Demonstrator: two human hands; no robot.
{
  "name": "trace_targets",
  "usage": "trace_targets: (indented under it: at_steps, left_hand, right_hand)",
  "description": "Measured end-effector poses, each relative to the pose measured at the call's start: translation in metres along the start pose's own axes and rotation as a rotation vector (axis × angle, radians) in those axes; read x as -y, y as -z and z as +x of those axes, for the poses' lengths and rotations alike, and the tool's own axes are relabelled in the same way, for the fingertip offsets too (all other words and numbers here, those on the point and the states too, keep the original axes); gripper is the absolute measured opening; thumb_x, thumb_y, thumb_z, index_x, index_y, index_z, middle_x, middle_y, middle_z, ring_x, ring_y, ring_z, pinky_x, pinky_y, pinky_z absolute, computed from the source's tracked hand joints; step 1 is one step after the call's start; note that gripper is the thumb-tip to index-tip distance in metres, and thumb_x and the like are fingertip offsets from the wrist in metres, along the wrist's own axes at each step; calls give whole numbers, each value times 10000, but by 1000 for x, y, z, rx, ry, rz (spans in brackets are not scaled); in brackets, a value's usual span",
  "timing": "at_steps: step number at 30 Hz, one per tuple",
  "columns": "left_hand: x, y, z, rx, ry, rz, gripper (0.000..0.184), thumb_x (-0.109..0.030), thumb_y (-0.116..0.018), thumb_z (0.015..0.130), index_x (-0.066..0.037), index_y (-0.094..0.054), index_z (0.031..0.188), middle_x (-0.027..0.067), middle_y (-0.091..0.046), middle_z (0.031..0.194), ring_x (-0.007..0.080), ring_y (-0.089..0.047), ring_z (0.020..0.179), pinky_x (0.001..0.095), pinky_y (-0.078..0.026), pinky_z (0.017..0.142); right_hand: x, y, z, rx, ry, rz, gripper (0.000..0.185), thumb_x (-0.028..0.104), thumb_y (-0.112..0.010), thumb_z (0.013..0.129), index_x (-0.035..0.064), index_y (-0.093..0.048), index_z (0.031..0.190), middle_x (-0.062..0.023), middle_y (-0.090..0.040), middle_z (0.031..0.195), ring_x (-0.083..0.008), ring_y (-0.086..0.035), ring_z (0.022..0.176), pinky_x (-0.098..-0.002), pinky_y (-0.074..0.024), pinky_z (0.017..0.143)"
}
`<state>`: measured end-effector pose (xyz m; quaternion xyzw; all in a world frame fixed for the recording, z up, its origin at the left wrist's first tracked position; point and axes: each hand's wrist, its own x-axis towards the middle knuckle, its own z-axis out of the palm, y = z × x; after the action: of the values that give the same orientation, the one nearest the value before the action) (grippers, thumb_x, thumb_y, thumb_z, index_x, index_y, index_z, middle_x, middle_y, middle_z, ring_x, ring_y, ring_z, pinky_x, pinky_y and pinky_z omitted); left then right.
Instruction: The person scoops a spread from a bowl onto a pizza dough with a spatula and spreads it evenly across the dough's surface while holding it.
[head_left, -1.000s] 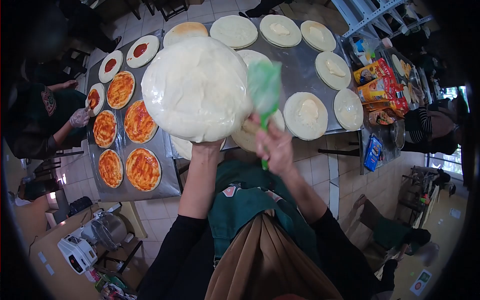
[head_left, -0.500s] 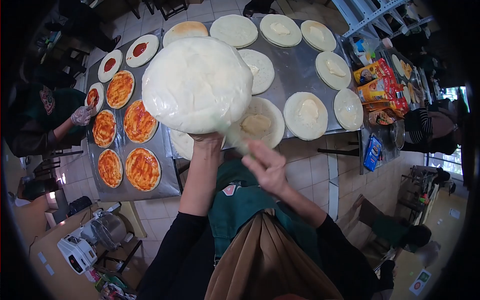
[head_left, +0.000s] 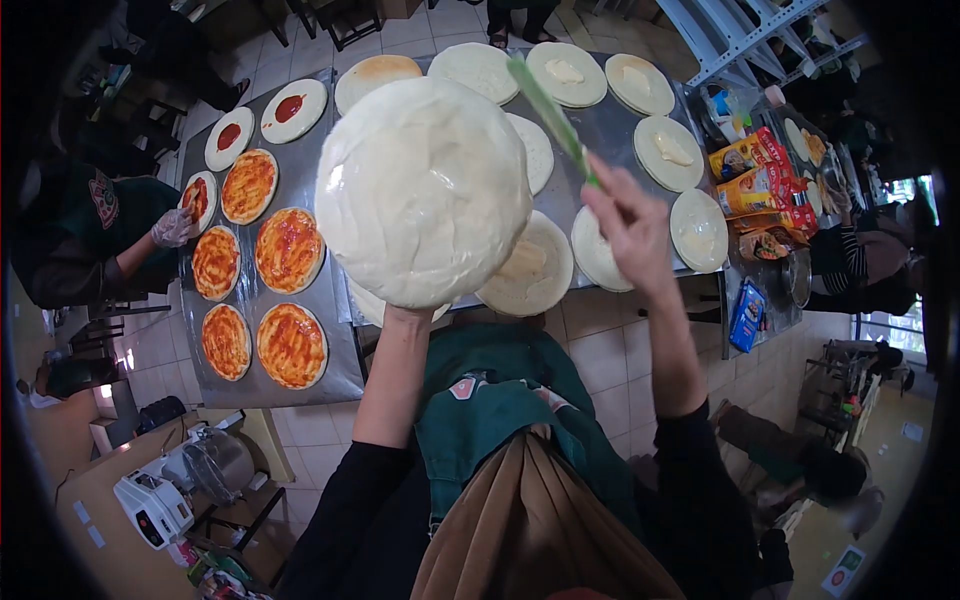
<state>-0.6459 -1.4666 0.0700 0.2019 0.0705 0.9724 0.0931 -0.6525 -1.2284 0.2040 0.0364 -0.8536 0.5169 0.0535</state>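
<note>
A round pizza base (head_left: 425,190), its top coated in a glossy white spread, rests raised on my left hand (head_left: 405,314). The fingers of that hand are hidden beneath the base; only the wrist and heel show. My right hand (head_left: 632,222) is closed round the handle of a green spatula (head_left: 548,105), slightly blurred. Its blade points up and left, to the right of the raised base and apart from it. Behind and below lie other pale bases, among them one (head_left: 535,268) with a thin smear and one (head_left: 665,152) with a white dollop.
Several bases with red sauce (head_left: 290,250) cover the left metal table (head_left: 345,365). A person's gloved hand (head_left: 175,228) works on one there. Snack bags (head_left: 755,185) and a blue packet (head_left: 747,315) lie at the right. A mixer (head_left: 165,505) stands lower left.
My right hand has swung up and to the right with the spatula, away from the base. My left hand has shifted the base a little right, and its coating looks more spread.
</note>
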Motion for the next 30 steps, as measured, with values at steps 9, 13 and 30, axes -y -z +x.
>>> trace_targets:
  at_steps: [9,13,30]
  left_hand:
    - [0,15,-22,-128,77,-240,614,-470,-398,950,-96,-318,1431,123,-383,1447,332,-400,1302,511,-361,1062]
    - [-1,23,-41,-184,104,-271,599,-453,-401,956,-98,-316,1431,126,-380,1448,321,-412,1297,508,-373,1055]
    - [-5,14,-39,-255,111,-168,582,-459,-388,956,-94,-357,1408,118,-471,1375,286,-501,1212,450,-421,1022]
  right_hand:
    - [23,-38,-70,522,321,-162,494,19,-693,786,147,-604,1256,-80,-553,732,-149,-556,626,-282,-469,589]
    - [4,-15,-45,278,117,-34,342,100,-619,878,87,-621,1219,-107,-588,748,-143,-552,637,-309,-462,611]
    - [-18,-30,-76,372,289,-239,415,79,-652,837,134,-604,1246,-101,-610,752,-207,-615,644,-326,-506,636]
